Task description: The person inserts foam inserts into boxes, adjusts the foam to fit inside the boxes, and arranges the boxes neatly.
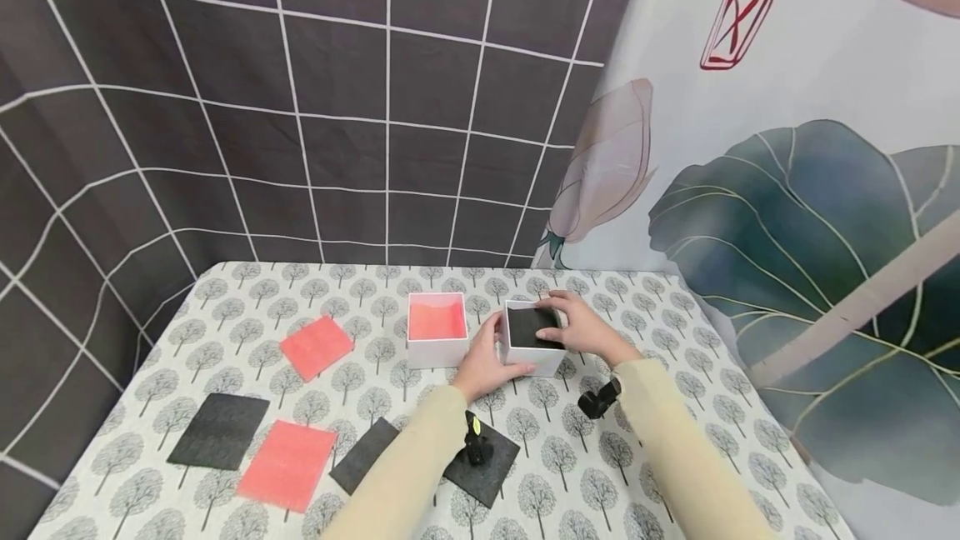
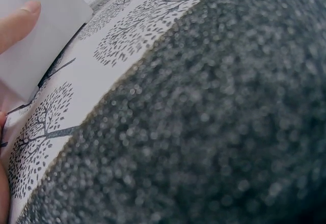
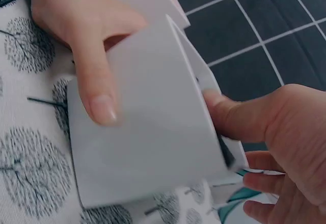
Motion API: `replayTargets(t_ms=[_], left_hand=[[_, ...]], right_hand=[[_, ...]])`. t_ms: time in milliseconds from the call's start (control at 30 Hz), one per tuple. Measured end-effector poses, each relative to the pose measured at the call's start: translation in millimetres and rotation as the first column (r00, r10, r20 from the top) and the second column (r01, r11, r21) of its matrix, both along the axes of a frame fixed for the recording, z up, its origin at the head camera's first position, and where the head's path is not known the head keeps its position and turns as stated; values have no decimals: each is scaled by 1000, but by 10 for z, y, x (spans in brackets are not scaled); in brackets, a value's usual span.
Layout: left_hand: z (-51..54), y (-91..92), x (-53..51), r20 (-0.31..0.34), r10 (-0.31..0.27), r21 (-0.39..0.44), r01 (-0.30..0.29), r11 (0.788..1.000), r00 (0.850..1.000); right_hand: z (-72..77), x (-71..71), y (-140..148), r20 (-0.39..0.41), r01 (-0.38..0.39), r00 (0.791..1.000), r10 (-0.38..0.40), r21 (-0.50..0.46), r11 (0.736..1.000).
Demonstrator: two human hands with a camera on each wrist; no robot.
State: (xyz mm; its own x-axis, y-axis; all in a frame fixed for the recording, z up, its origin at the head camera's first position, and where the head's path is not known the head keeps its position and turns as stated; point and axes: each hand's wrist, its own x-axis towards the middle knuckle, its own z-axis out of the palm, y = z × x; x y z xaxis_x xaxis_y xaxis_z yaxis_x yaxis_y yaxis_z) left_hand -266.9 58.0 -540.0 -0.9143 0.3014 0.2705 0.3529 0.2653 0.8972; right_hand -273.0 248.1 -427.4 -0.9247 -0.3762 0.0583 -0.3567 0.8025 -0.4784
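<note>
A tree-print cloth (image 1: 585, 473) forms the surface, a dark gridded curtain (image 1: 431, 73) behind it (a lotus-print one (image 1: 795, 215) at the right). The white box (image 1: 547, 361) stands between both hands: the left hand (image 1: 482, 365) grips its side; the right hand (image 1: 588, 328), fingers loosely spread, rests its thumb on the black sheet (image 1: 527, 326) inside.

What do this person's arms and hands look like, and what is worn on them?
Long pale-yellow fabric sleeves cover the visible arms to the wrists. The left hand and right hand wear no gloves. At each wrist sits a small black device; the left one shows a bright yellow-green mark.
</note>
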Motion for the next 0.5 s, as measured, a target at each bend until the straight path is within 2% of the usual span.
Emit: replayTargets(t_ms=[167, 333, 500], left_hand=[[-28, 8, -13, -8, 5, 20, -5, 1000, 1000], [-34, 6, -12, -20, 4, 15, -4, 1000, 1000], [-13, -6, -2, -12, 0, 5, 0, 1000, 1000]], right_hand=[[33, 28, 52, 27, 44, 999, -45, 65, 997], [32, 31, 1, 24, 53, 998, -56, 112, 992], [-2, 38, -23, 25, 74, 997, -77, 107, 991]])
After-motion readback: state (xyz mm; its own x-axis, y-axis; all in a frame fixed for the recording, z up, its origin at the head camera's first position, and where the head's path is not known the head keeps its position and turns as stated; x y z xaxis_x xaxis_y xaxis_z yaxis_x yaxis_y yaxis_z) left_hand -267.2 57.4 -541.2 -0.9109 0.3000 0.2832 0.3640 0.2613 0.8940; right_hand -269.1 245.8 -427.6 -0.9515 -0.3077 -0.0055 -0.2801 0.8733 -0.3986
